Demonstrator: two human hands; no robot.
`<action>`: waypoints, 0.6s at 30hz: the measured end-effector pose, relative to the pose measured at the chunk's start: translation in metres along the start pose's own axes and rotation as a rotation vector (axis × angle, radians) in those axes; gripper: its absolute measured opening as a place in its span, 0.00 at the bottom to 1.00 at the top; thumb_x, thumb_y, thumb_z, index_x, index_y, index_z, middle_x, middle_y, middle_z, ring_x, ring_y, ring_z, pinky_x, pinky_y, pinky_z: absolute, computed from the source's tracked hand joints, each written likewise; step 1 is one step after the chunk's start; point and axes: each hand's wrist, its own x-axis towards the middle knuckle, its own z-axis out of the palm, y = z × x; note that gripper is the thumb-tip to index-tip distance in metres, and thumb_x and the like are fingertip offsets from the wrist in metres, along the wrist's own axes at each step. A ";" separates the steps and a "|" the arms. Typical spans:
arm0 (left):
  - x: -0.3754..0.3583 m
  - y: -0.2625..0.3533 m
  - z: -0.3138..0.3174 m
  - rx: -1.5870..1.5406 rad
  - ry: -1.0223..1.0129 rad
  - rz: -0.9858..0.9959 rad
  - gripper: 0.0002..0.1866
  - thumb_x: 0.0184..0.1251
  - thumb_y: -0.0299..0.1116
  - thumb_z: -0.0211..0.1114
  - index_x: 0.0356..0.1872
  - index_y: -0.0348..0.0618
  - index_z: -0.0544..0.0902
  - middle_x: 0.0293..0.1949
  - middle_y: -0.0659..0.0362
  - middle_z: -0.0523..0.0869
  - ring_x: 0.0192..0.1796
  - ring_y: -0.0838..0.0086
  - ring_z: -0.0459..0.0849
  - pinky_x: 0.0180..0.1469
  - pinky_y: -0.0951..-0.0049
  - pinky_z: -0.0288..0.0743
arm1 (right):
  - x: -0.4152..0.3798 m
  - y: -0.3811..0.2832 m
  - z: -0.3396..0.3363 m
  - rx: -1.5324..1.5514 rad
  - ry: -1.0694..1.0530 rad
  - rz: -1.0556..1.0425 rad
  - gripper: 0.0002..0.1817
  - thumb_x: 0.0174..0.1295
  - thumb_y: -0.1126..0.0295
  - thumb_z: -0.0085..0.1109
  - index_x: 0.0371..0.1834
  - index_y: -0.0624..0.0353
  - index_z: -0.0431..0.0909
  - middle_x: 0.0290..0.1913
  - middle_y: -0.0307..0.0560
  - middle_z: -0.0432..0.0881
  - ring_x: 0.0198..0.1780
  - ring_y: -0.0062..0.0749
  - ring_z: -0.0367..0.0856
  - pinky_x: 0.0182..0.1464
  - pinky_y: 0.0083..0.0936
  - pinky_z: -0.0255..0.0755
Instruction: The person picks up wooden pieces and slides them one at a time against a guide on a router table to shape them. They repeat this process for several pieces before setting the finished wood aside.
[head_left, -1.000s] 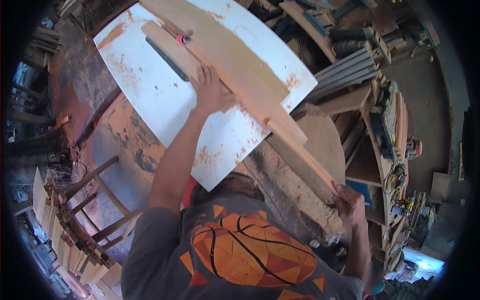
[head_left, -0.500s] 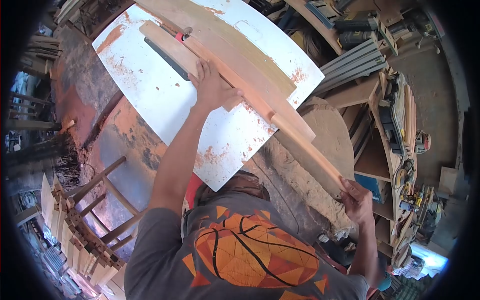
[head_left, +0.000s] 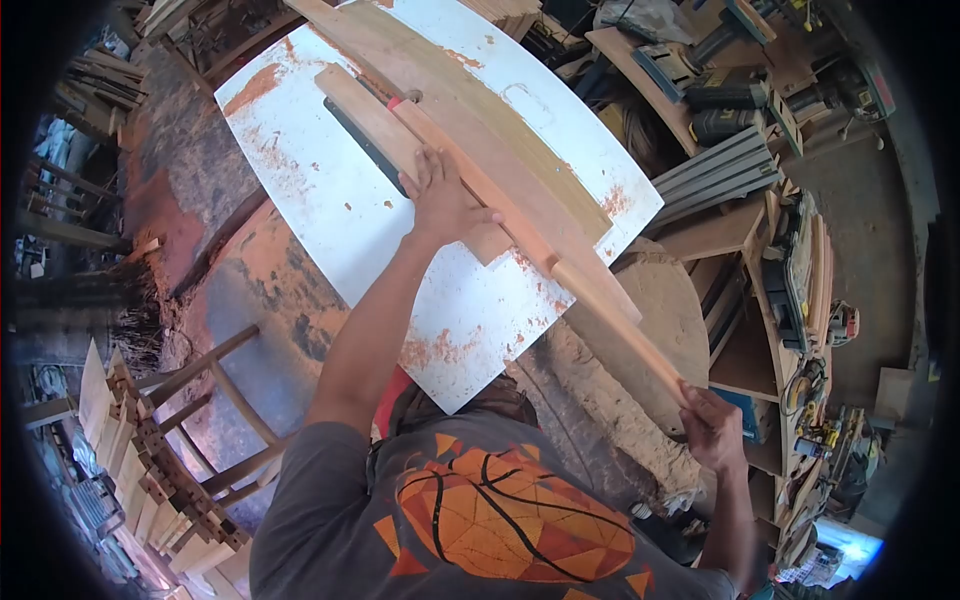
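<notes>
A long wooden strip [head_left: 610, 308] runs diagonally over the white work surface [head_left: 420, 310], its near end past the edge. My right hand [head_left: 712, 425] is closed around that near end. Spread out, my left hand [head_left: 445, 200] lies with its fingers on a wooden board with a dark edge [head_left: 365, 115] beside the strip, its thumb reaching across to the strip. Just past the left hand, a small red part [head_left: 393, 103] shows by the strip. A wider flat board [head_left: 480, 125] lies along the strip's far side.
Reddish wood shavings [head_left: 440, 350] are scattered on the white surface. A sawn log [head_left: 660, 310] stands at its right, near a shelf unit [head_left: 745, 340] with tools. Stacked grey bars [head_left: 715, 185] lie at upper right. Wooden frames [head_left: 230, 400] stand at lower left.
The view has shifted, so the table sits lower and further right. Relative to the table, the strip and my right hand have moved slightly toward the upper left. My left hand stays on the board.
</notes>
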 end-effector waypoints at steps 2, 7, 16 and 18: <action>0.005 -0.004 -0.003 0.009 0.001 0.000 0.79 0.41 0.72 0.77 0.77 0.19 0.42 0.78 0.25 0.41 0.83 0.41 0.28 0.75 0.30 0.21 | 0.004 -0.001 0.002 0.005 0.010 -0.017 0.28 0.55 0.81 0.66 0.63 0.56 0.82 0.47 0.59 0.87 0.36 0.49 0.88 0.36 0.32 0.80; 0.013 -0.009 -0.009 0.019 -0.015 -0.015 0.79 0.40 0.72 0.77 0.77 0.19 0.42 0.79 0.25 0.40 0.83 0.40 0.28 0.76 0.31 0.21 | 0.014 -0.006 0.002 -0.025 -0.008 -0.028 0.28 0.54 0.81 0.66 0.63 0.57 0.82 0.46 0.59 0.87 0.35 0.49 0.88 0.37 0.33 0.80; 0.028 -0.020 -0.022 0.045 -0.048 -0.044 0.81 0.38 0.74 0.76 0.78 0.21 0.40 0.79 0.27 0.38 0.83 0.41 0.28 0.76 0.31 0.21 | 0.028 -0.016 0.007 -0.029 -0.029 -0.023 0.28 0.56 0.81 0.66 0.64 0.57 0.81 0.46 0.59 0.86 0.37 0.47 0.88 0.37 0.33 0.81; 0.031 -0.024 -0.024 0.060 -0.044 -0.044 0.81 0.38 0.75 0.76 0.78 0.22 0.40 0.79 0.28 0.39 0.83 0.42 0.27 0.76 0.31 0.21 | 0.032 -0.018 0.008 -0.026 -0.032 -0.020 0.28 0.56 0.81 0.66 0.64 0.56 0.81 0.47 0.59 0.86 0.37 0.47 0.88 0.37 0.33 0.81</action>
